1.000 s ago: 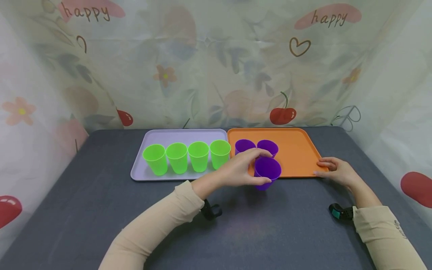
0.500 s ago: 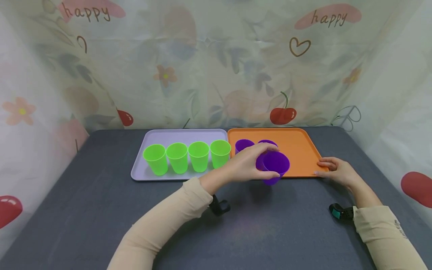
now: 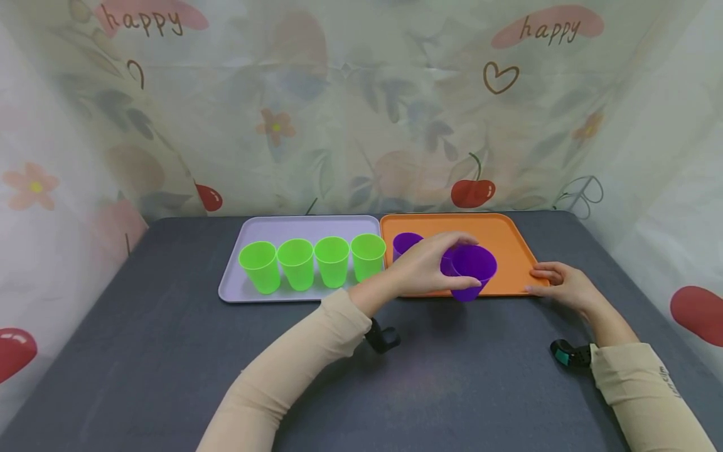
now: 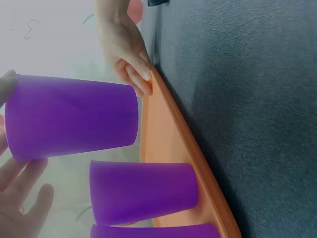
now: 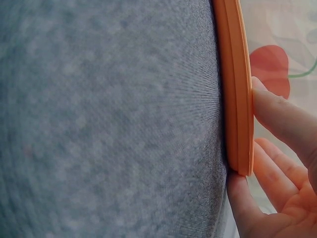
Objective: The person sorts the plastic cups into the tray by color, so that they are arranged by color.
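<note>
My left hand point(image 3: 443, 267) grips a purple cup point(image 3: 473, 271) by its side, upright and lifted over the front edge of the orange tray point(image 3: 503, 251). The left wrist view shows this cup point(image 4: 74, 116) hanging free above the tray point(image 4: 168, 134), with two more purple cups point(image 4: 143, 191) standing on the tray beside it. One of them point(image 3: 407, 243) stands at the tray's left; the other is mostly hidden behind my hand. My right hand point(image 3: 556, 282) pinches the tray's front right corner point(image 5: 237, 89), fingers point(image 5: 282, 119) over the rim and thumb beneath.
A lilac tray point(image 3: 271, 229) left of the orange one carries a row of several green cups point(image 3: 314, 262). Both trays sit at the back of a dark grey table point(image 3: 169, 351). A printed curtain point(image 3: 339, 113) closes off the back and sides.
My left hand has lifted the purple cup off the table in front of the tray and carried it right and back, over the tray's front edge. The right hand has stayed on the corner.
</note>
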A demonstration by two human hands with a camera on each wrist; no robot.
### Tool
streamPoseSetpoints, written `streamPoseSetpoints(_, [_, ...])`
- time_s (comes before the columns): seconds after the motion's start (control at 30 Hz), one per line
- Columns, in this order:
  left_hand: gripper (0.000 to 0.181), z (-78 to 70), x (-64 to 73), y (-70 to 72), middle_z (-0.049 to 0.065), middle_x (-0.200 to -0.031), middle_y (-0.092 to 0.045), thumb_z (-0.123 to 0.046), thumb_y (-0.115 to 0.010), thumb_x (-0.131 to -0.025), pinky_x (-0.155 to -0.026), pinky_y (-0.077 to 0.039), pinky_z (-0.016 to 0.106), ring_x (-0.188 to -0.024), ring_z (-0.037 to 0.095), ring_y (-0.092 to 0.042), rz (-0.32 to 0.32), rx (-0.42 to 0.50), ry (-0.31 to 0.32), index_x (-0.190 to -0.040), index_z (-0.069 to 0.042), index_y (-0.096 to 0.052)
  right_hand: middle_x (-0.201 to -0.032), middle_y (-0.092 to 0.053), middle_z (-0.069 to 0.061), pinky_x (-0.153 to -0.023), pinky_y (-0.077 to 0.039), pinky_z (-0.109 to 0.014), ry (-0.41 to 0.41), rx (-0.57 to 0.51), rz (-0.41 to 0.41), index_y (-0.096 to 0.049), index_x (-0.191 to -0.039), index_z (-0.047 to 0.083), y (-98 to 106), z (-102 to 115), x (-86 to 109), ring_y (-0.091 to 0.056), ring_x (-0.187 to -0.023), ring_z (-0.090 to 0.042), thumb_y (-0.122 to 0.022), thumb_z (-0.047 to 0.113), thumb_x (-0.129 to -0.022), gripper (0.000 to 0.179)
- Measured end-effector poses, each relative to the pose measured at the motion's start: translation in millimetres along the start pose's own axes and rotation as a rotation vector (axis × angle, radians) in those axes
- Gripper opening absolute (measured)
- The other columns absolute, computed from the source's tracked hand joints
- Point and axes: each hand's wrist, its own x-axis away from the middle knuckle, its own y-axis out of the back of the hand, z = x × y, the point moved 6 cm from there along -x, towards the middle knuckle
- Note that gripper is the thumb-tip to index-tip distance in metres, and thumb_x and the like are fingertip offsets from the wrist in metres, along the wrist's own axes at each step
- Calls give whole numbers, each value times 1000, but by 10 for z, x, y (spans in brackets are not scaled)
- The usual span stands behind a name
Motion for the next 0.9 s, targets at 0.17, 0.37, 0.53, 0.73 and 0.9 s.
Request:
streamPoseSetpoints(0.17, [58, 18, -86, -42, -5, -117, -59, -39, -72, -79, -88, -43, 13, -108, 5, -53, 11, -14, 12, -127, -17, -50, -138, -39, -28, -104, -24, -61, 6, -2, -1, -34, -138, -8, -2, 14, 2, -24, -134, -46, -69, 38, -83, 80])
streamPoseSetpoints(0.37, [57, 56, -197, -94, -4, -124, -57, -39, -70, -81, -96, -42, 16, -115, 7, -52, 34, -36, 38, -130, -17, -48, -138, -39, -28, -105, -23, -61, 0, -6, -2, -33, -138, -7, -12, 7, 8, -23, -134, -46, -69, 38, -82, 80])
streamPoseSetpoints(0.53, [58, 86, -284, -133, -3, -127, -56, -39, -68, -83, -97, -42, 17, -116, 8, -52, 43, -71, 48, -131, -16, -47, -138, -39, -29, -105, -24, -62, -4, -9, -6, -33, -138, -7, -19, 17, 16, -24, -134, -46, -69, 38, -83, 80])
streamPoseSetpoints(0.73, [59, 139, -362, -190, -4, -126, -57, -42, -67, -83, -92, -45, 17, -111, 8, -55, 44, -112, 71, -132, -17, -46, -138, -39, -29, -105, -24, -62, -4, -9, -3, -33, -138, -7, -22, 24, 21, -24, -133, -47, -68, 38, -83, 79])
streamPoseSetpoints(0.9, [59, 196, -419, -240, -4, -125, -58, -45, -65, -84, -91, -45, 20, -109, 9, -55, 22, -151, 103, -132, -18, -46, -138, -39, -29, -105, -24, -61, 1, -13, -3, -34, -138, -7, -16, 26, 27, -24, -133, -46, -69, 38, -83, 79])
